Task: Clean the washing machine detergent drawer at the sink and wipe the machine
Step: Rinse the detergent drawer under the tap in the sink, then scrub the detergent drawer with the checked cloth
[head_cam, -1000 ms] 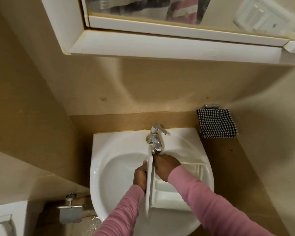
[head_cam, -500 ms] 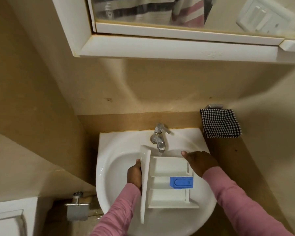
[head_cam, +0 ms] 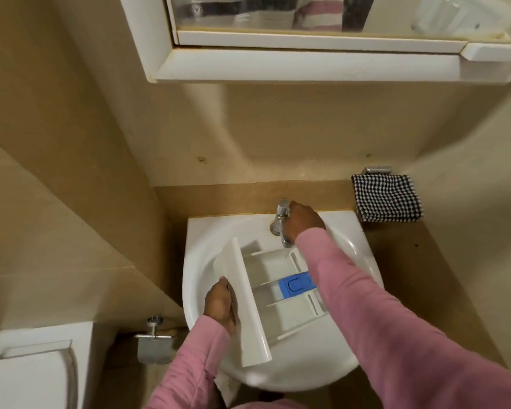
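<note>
A white detergent drawer (head_cam: pixel 266 293) with a blue insert (head_cam: pixel 295 286) lies open side up across the white sink (head_cam: pixel 201 261). My left hand (head_cam: pixel 219 305) grips the drawer's front panel at the left. My right hand (head_cam: pixel 303 221) is closed around the chrome tap (head_cam: pixel 281 214) at the back of the basin. The right sleeve crosses over the drawer's far end and hides it. No water stream is visible.
A black-and-white checked cloth (head_cam: pixel 387 199) hangs on a wall hook right of the sink. A mirror cabinet (head_cam: pixel 307 66) overhangs above. A toilet cistern (head_cam: pixel 33 373) and a paper holder (head_cam: pixel 154 346) sit lower left.
The drawer was turned from on edge to open side up. My right hand left the drawer's far end and moved up onto the tap. The left hand kept its hold.
</note>
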